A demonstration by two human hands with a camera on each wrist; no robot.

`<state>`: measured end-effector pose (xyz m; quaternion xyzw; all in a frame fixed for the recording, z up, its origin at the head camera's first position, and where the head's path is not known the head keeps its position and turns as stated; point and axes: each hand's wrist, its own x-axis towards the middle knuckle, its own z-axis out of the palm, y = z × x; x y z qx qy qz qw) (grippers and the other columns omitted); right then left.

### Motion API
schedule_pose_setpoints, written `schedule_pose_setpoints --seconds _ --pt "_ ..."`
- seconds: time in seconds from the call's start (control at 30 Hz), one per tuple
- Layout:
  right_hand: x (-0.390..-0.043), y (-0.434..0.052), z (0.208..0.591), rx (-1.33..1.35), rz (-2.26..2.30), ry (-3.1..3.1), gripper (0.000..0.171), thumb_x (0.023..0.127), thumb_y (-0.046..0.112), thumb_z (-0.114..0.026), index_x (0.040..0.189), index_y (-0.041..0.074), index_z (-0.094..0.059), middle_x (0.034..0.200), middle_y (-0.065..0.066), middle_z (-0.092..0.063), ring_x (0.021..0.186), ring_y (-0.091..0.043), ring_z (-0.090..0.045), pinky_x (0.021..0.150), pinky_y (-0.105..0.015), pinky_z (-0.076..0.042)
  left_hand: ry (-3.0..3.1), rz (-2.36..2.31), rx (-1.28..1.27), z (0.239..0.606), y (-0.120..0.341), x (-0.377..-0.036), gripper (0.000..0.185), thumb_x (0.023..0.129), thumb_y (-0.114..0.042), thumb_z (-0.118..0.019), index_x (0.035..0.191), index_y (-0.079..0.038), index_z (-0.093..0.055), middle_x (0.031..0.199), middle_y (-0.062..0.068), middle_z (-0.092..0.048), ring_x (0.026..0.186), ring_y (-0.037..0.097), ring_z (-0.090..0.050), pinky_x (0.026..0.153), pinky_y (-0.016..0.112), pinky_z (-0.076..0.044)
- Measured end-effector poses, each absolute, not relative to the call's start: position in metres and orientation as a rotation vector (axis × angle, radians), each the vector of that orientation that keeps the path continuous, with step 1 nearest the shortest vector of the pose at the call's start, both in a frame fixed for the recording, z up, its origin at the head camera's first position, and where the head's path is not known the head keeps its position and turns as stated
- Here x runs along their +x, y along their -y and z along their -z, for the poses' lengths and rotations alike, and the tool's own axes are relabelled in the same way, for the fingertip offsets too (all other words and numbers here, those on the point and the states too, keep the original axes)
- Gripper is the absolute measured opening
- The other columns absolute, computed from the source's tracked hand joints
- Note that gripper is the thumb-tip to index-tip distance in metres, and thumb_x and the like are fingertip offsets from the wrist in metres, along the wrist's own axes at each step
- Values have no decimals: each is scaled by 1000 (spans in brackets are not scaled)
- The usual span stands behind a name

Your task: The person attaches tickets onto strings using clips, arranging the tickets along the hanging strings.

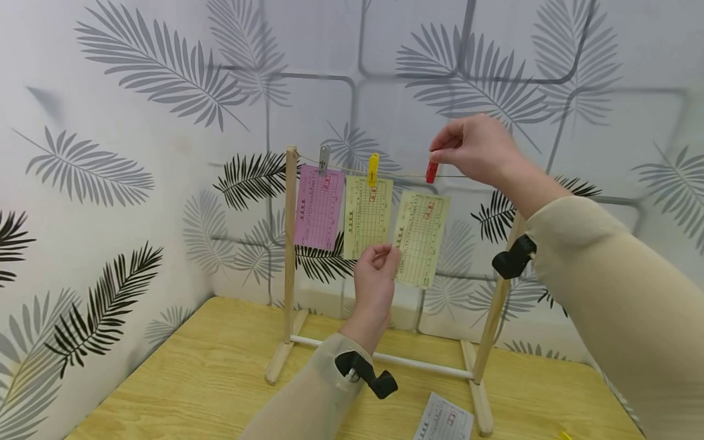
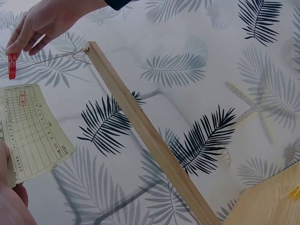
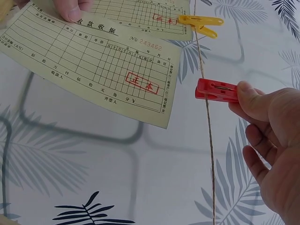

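Observation:
My left hand pinches the left edge of a pale yellow receipt slip, thumb on its printed face in the right wrist view. The slip's top edge hangs just below the twine, apart from it. Higher up, my right hand pinches the handle end of a red clothespin, whose other end overlaps the twine. To the left, a yellow clothespin holds a second yellow slip on the line. Beyond that hangs a pink slip under a grey clothespin.
The twine runs between two wooden posts, left and right, joined low by a white rod. A whitish slip lies on the wooden table near the right foot. A leaf-patterned wall stands close behind.

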<state>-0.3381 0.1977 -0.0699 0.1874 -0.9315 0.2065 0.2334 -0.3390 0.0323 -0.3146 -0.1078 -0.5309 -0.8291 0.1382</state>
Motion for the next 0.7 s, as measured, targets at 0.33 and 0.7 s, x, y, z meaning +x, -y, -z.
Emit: schedule_pose_setpoints --seconds 0.33,0.7 --pt "-340 -197 71 530 -560 2600 23 108 22 -75 123 5 -79 114 -13 -81 105 -32 -70 86 -46 -50 1524 2398 -304 311 -33 -341 11 108 -19 -74 115 -11 -71 110 6 -76 112 20 -67 104 46 -50" --pt "-340 -196 74 547 -529 2633 27 109 24 -73 126 5 -79 117 -12 -81 107 -32 -70 93 -53 -50 1499 2412 -318 305 -36 -342 10 108 -19 -75 114 -12 -71 107 3 -74 110 19 -66 103 45 -50"
